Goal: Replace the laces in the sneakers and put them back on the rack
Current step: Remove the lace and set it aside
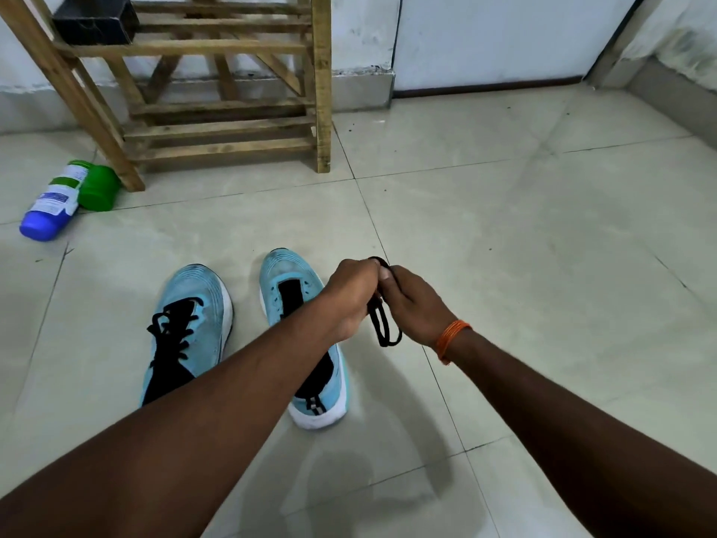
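The person sat on the pale tiled floor [504,227] with both arms stretched forward, and the job looked about half done. The light-blue sneaker threaded with a black lace [198,304] lay on the left. Just beside it, the second light-blue sneaker with bare eyelets [287,273] lay with its toe pointing toward the far wall. The step in hand seemed to be readying the loose black shoelace [382,324] for that second shoe.

The left hand [351,295] and the right hand [417,304] were pressed close together above the floor, just to the right of the unlaced sneaker. Both had fingers curled round the lace, which was gathered in several loops that hung down between them. I could not tell where its tips were.

The next move, to my eye, called for shaking the loops out, finding one end and feeding it through the lowest eyelets near the toe. A tangle in those loops could slow that.

The slatted wooden shoe rack [322,91] stood along the far edge of the floor against the wall, well apart from the sneakers, with a black box [95,19] on an upper shelf. A white bottle with a blue cap [50,203] lay on its side beside a green plastic tub [99,188] near the rack's left leg. Neither blocked the lower shelves. An orange thread band [452,337] circled the right wrist.
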